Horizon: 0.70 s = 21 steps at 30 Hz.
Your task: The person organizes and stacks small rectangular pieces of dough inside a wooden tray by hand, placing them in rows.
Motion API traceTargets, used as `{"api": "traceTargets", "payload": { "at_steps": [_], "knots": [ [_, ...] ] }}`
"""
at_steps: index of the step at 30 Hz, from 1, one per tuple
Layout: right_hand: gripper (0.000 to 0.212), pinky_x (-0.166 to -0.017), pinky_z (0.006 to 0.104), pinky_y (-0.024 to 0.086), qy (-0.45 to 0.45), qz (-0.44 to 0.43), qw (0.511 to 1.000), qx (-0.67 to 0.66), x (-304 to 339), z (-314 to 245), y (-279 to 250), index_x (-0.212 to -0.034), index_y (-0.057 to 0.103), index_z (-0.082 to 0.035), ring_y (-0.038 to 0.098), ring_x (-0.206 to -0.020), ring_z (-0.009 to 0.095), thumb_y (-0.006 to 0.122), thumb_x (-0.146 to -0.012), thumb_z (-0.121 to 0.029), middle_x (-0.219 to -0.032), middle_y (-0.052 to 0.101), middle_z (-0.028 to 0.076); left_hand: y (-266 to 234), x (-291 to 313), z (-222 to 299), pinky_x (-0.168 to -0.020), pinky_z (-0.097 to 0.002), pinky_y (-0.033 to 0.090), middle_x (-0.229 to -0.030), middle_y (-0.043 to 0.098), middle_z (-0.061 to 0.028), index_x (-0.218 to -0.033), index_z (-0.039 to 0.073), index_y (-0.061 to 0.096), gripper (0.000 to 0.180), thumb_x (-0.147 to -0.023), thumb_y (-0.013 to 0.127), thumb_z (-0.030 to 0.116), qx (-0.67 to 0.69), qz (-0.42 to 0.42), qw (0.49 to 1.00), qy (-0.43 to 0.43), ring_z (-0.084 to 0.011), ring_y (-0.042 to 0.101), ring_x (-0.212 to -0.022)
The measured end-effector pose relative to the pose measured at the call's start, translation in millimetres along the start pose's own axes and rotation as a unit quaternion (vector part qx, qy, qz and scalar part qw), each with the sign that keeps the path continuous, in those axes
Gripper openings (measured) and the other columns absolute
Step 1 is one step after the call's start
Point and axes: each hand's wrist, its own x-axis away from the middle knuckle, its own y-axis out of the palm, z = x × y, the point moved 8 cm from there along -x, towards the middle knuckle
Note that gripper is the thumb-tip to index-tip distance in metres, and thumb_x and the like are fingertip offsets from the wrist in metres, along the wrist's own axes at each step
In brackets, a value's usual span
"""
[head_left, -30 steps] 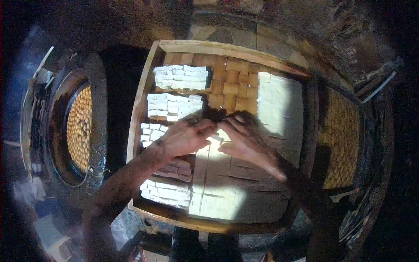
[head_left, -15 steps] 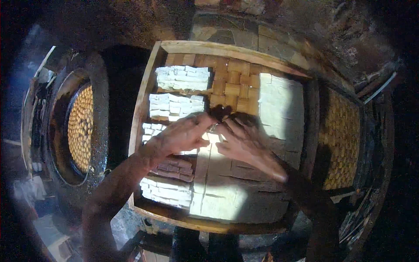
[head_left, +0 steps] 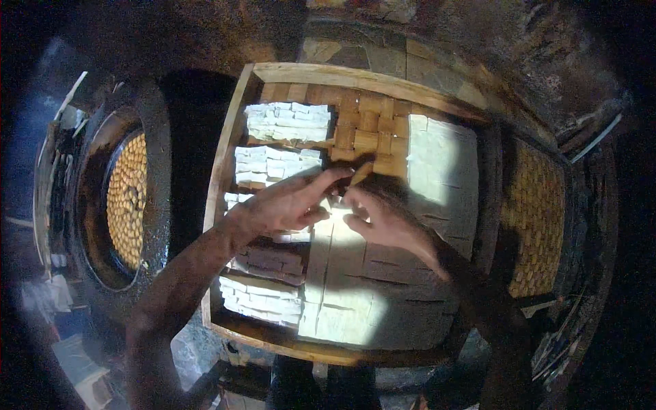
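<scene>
Both my hands meet over the middle of a shallow wooden-framed tray (head_left: pixel 369 74). A short tan stick-like tool (head_left: pixel 362 173) rises from the curled fingers of my right hand (head_left: pixel 389 217); its lower end is hidden. Close against it, my left hand (head_left: pixel 283 203) has its fingers bent in, and what they hold I cannot make out. Beneath the hands lies a white, tofu-like slab (head_left: pixel 338 318) with thin cut lines, partly sunlit. Left of it are white strips cut and grouped in rows, among them a far row (head_left: pixel 288 121) and a near row (head_left: pixel 261 299).
Woven bamboo matting (head_left: pixel 365 119) shows at the tray's far middle. To the left stands a large round dark pan (head_left: pixel 92 205) full of golden pieces (head_left: pixel 128 201). Another woven panel (head_left: pixel 536 219) lies beyond the tray's right edge. A stone wall (head_left: pixel 478 34) rises behind.
My right hand has turned and drawn its fingers in, and the tan tool now shows above them. My left hand has shifted slightly. The slab and strips have stayed put.
</scene>
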Motion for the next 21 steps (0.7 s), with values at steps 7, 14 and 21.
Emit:
{"api": "traceTargets", "payload": {
  "at_steps": [7,14,21],
  "knots": [
    [0.035,-0.070,0.0484,0.048,0.056,0.052,0.996,-0.053,-4.8,14.0,5.7,-0.106,0.054,0.000,0.064,-0.073,0.033,0.068,-0.087,-0.026,-0.080,0.064,0.017,12.0,3.1,-9.7,-0.086,-0.0471,0.052,-0.115,0.059,-0.0249,-0.147,0.007,0.022,0.071,-0.091,0.064,0.015,-0.003,-0.024,1.000,0.007,-0.0398,0.062,-0.102],
    [0.031,-0.080,0.0429,0.050,0.039,0.046,0.997,0.049,-5.4,5.6,-5.1,-0.104,0.065,-0.002,0.063,-0.093,0.034,0.069,-0.083,-0.024,-0.100,0.064,0.018,19.3,6.3,0.3,-0.091,-0.0473,0.049,-0.114,0.058,-0.0258,-0.147,0.005,0.024,0.069,-0.089,0.061,0.007,-0.055,-0.086,0.995,0.020,-0.0433,0.059,-0.106],
    [0.037,-0.079,0.0398,0.054,-0.082,0.083,0.982,0.146,11.5,-20.2,-6.5,-0.119,0.061,-0.002,0.065,-0.095,0.031,0.069,-0.087,-0.019,-0.114,0.061,0.015,11.4,1.1,-4.2,-0.097,-0.0463,0.047,-0.124,0.053,-0.0255,-0.143,0.005,0.029,0.062,-0.089,0.060,0.004,-0.031,-0.037,0.999,0.019,-0.0432,0.055,-0.115]
  ]
}}
